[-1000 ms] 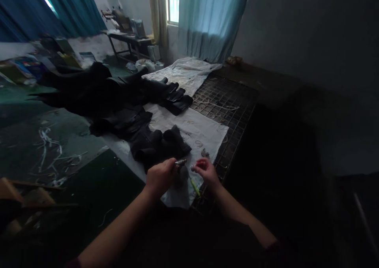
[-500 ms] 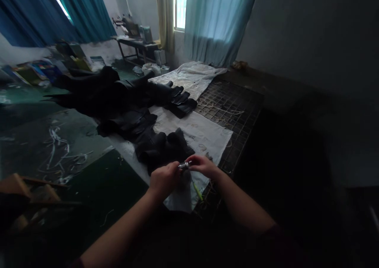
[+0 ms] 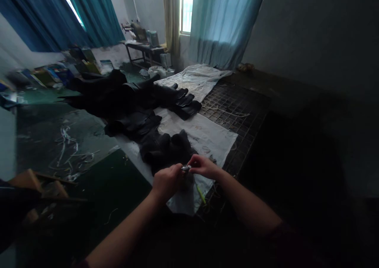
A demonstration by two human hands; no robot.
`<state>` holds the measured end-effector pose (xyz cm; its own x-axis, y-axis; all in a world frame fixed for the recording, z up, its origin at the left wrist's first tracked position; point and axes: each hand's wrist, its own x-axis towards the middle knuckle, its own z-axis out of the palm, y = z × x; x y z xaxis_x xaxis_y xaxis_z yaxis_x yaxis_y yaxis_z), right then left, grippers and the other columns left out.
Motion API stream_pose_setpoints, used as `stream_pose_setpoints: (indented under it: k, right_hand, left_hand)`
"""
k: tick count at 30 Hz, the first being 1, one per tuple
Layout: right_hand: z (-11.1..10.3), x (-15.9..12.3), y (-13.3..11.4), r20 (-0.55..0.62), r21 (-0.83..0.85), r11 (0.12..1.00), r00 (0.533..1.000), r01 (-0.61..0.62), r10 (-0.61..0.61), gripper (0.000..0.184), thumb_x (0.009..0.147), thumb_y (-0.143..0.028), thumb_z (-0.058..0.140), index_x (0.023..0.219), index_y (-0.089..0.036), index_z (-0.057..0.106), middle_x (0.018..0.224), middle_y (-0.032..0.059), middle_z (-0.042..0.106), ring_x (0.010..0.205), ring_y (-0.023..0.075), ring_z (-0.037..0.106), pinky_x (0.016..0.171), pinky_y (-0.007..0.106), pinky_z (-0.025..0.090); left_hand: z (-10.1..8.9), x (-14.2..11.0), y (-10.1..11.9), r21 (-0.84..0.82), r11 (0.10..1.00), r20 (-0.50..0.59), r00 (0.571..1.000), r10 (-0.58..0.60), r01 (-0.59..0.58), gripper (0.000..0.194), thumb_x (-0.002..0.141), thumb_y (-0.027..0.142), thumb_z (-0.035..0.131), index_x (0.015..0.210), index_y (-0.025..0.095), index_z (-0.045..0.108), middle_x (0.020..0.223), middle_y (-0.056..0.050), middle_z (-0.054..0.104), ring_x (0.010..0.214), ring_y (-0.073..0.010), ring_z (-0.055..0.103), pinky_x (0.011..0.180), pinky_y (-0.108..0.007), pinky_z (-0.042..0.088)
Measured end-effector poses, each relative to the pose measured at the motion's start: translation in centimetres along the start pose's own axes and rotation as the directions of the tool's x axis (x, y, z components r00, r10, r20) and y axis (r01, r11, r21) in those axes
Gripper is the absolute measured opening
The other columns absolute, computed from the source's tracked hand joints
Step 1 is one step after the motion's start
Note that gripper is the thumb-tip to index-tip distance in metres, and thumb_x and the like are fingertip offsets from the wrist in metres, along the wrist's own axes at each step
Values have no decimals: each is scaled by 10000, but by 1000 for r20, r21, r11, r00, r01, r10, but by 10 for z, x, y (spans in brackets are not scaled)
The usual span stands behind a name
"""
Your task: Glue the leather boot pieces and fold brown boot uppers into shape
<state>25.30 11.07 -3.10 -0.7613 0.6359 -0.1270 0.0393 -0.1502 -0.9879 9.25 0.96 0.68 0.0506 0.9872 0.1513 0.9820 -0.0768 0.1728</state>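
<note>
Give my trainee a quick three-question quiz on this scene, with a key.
1. True or false: the left hand and right hand meet at a small metal piece.
2. Which lies nearer the hands: A) the bright green object; B) the pale cords on the grid?
3. Fill in: the sheet under the nearest black piece is ____.

Key: 1. True. 2. A. 3. White.

Black pieces (image 3: 167,147) block ahead of the hands (image 3: 167,181); rightward seems open.
</note>
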Motion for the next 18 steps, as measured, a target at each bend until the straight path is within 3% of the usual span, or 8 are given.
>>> stream_pose_setpoints:
  k: [4, 8, 18]
  right_hand:
    - [4, -4, 7, -7, 5, 997, 997, 79, -79, 328, 609, -376, 724, 790, -195, 520, 875, 24, 609, 779, 157, 603, 755, 336, 472]
    - [3, -3, 8, 7, -18, 992, 992, 125, -125, 309, 612, -383, 727, 731, -196, 512, 918, 39, 602, 820, 163, 597, 756, 329, 475]
    - [-3, 9, 1, 107, -113, 992, 993, 56, -43, 297, 693, -331, 663, 923, -200, 528, 672, -42, 576, 550, 99, 514, 521, 227, 419]
  left_hand:
    - [-1, 0, 0, -19, 1000, -6, 1000, 2, -2, 221, 861, 317, 407, 862, 213, 602, 770, -22, 667, 602, -142, 594, 500, -237, 337]
    - [-2, -1, 1, -9, 1000, 13, 1000, -15, 15, 205, 852, 316, 425, 868, 212, 601, 767, -22, 664, 619, -144, 596, 516, -236, 342]
    - [-3, -5, 0, -10, 1000, -46, 999, 23, -24, 214, 866, 321, 409, 878, 201, 585, 760, -19, 665, 592, -143, 591, 500, -246, 327]
